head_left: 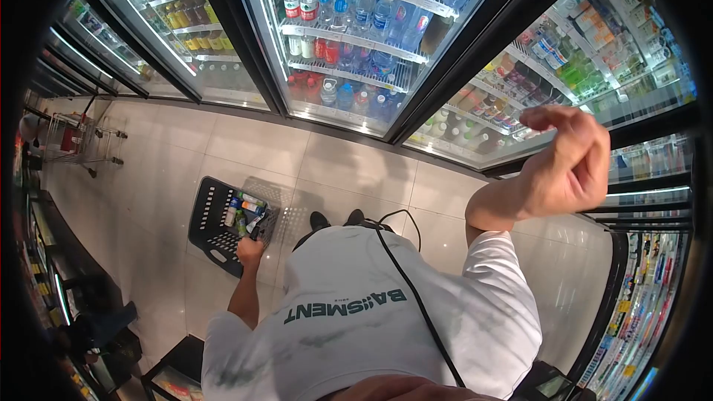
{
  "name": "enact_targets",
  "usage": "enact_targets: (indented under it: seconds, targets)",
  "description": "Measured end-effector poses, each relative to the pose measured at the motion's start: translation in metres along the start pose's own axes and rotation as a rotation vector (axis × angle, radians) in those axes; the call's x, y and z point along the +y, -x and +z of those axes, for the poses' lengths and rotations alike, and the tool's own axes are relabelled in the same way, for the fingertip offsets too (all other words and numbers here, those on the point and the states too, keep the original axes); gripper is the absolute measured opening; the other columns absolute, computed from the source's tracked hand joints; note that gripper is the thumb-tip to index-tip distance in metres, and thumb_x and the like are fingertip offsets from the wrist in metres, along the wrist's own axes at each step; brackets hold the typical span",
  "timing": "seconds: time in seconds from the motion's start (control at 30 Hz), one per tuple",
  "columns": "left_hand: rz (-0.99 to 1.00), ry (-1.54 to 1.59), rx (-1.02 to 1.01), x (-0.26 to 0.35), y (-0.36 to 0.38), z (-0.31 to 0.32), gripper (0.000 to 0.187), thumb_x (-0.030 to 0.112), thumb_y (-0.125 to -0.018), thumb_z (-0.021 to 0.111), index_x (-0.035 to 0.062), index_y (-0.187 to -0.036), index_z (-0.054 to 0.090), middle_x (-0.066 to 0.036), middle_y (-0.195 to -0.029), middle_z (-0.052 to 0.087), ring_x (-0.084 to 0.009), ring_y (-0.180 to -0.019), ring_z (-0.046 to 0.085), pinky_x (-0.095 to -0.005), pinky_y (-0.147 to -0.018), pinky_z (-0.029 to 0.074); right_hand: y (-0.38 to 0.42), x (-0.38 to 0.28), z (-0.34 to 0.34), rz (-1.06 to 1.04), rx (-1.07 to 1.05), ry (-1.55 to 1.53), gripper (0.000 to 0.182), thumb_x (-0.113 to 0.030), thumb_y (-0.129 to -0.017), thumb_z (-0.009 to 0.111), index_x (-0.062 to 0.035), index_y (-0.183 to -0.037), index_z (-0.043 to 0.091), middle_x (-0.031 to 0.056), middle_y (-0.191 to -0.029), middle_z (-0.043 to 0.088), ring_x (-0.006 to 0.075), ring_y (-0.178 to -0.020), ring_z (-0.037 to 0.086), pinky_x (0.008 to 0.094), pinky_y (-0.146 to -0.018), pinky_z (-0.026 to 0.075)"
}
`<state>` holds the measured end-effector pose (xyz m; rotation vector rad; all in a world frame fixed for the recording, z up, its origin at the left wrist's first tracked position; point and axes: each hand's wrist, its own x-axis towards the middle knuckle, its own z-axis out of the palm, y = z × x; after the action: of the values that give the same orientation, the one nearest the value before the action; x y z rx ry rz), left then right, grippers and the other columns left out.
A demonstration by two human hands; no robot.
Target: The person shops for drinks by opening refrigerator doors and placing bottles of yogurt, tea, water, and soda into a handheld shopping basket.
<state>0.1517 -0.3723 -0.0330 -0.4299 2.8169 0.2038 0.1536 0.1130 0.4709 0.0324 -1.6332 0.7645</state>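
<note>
My left hand (250,252) is closed on the near side of a black shopping basket (200,212), at its handle. The basket tilts beside my legs over the floor. Several small packaged items lie inside, among them a green bottle (241,223) and a white-and-blue package (251,208). Raised at the right, close to the camera, is my right hand (568,160), bent at the wrist with its fingers curled. Its grip is turned from view, so I cannot make out whether anything is in it. Behind it stands a glass-fronted drinks cooler (434,122).
Coolers line the far side, their shelves holding water bottles (342,0) and other drinks. A shopping cart (82,137) stands at the far left. Dark shelving (74,252) borders the left, and more stocked shelves (639,312) the right. A black cable (412,289) runs down my shirt.
</note>
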Motion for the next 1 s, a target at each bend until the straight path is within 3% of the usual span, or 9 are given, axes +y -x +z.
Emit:
enact_targets:
  seconds: [0.1, 0.13, 0.2, 0.33, 0.43, 0.57, 0.77, 0.87, 1.0]
  targets:
    - [0.000, -0.002, -0.002, 0.002, 0.000, -0.002, 0.034, 0.029, -0.080, 0.073, 0.0003, -0.099, 0.074, -0.023, -0.090, 0.072, -0.0412, -0.088, 0.071, -0.0495, -0.081, 0.056, 0.004, -0.036, -0.009, -0.193, -0.082, -0.256, 0.052, -0.044, -0.100, 0.058, 0.0029, -0.079, 0.060, 0.0133, -0.069, 0.060, 0.0229, -0.057, 0.060, 0.0334, -0.056, 0.054]
    - [0.001, 0.002, 0.003, 0.003, 0.000, -0.003, 0.034, 0.029, -0.080, 0.073, -0.0002, -0.098, 0.074, -0.024, -0.090, 0.072, -0.0414, -0.088, 0.070, -0.0498, -0.081, 0.056, -0.005, -0.037, -0.020, -0.302, -0.292, -0.259, 0.058, -0.051, -0.103, 0.043, 0.0042, -0.092, 0.057, 0.0147, -0.075, 0.059, 0.0257, -0.061, 0.060, 0.0370, -0.056, 0.054]
    - [-0.006, -0.005, 0.003, 0.000, -0.002, 0.001, 0.034, 0.029, -0.080, 0.073, -0.0009, -0.095, 0.074, -0.024, -0.089, 0.072, -0.0417, -0.088, 0.070, -0.0498, -0.081, 0.056, -0.016, -0.043, -0.033, -0.382, -0.535, -0.265, 0.072, -0.062, -0.102, 0.029, 0.0052, -0.106, 0.055, 0.0163, -0.081, 0.057, 0.0286, -0.066, 0.060, 0.0415, -0.058, 0.054]
    - [-0.010, 0.014, 0.024, -0.002, -0.003, 0.005, 0.034, 0.030, -0.079, 0.073, -0.0016, -0.091, 0.075, -0.025, -0.089, 0.072, -0.0419, -0.088, 0.070, -0.0502, -0.080, 0.056, -0.018, -0.062, -0.038, -0.280, -0.625, -0.240, 0.081, -0.073, -0.095, 0.032, 0.0042, -0.105, 0.054, 0.0165, -0.083, 0.057, 0.0285, -0.070, 0.061, 0.0450, -0.063, 0.054]
    - [-0.016, 0.037, 0.022, 0.002, 0.000, -0.001, 0.035, 0.031, -0.079, 0.074, -0.0016, -0.090, 0.075, -0.024, -0.089, 0.072, -0.0418, -0.088, 0.070, -0.0498, -0.080, 0.056, -0.016, -0.070, -0.030, -0.387, -0.572, -0.243, 0.077, -0.073, -0.092, 0.038, 0.0020, -0.102, 0.052, 0.0149, -0.079, 0.059, 0.0253, -0.065, 0.061, 0.0399, -0.060, 0.057]
    - [-0.023, 0.014, 0.008, 0.001, -0.001, 0.000, 0.035, 0.031, -0.079, 0.074, -0.0019, -0.091, 0.074, -0.024, -0.088, 0.072, -0.0414, -0.088, 0.071, -0.0493, -0.080, 0.056, -0.018, -0.041, -0.004, -0.713, -0.450, -0.466, 0.075, -0.070, -0.088, 0.038, 0.0034, -0.097, 0.048, 0.0115, -0.068, 0.059, 0.0208, -0.053, 0.061, 0.0328, -0.054, 0.062]
    - [-0.020, 0.022, 0.010, -0.001, -0.004, 0.006, 0.036, 0.032, -0.080, 0.074, -0.0023, -0.090, 0.074, -0.023, -0.089, 0.072, -0.0410, -0.090, 0.070, -0.0485, -0.081, 0.056, -0.007, -0.074, -0.015, -0.355, -0.549, -0.311, 0.073, -0.071, -0.090, 0.040, 0.0004, -0.100, 0.050, 0.0119, -0.073, 0.059, 0.0222, -0.061, 0.061, 0.0352, -0.058, 0.060]
    - [-0.021, 0.005, 0.014, -0.001, -0.003, 0.006, 0.036, 0.032, -0.080, 0.074, -0.0023, -0.090, 0.074, -0.023, -0.090, 0.072, -0.0410, -0.090, 0.070, -0.0483, -0.081, 0.056, -0.006, -0.076, -0.038, -0.347, -0.644, -0.157, 0.070, -0.072, -0.093, 0.044, -0.0037, -0.104, 0.053, 0.0111, -0.083, 0.057, 0.0241, -0.071, 0.059, 0.0409, -0.063, 0.055]
    - [-0.014, 0.010, 0.000, 0.002, 0.001, -0.001, 0.036, 0.032, -0.080, 0.074, -0.0027, -0.089, 0.074, -0.023, -0.089, 0.072, -0.0410, -0.089, 0.070, -0.0482, -0.081, 0.056, -0.005, -0.079, -0.041, -0.364, -0.662, -0.121, 0.067, -0.071, -0.092, 0.046, -0.0060, -0.105, 0.052, 0.0081, -0.080, 0.054, 0.0217, -0.067, 0.056, 0.0395, -0.063, 0.055]
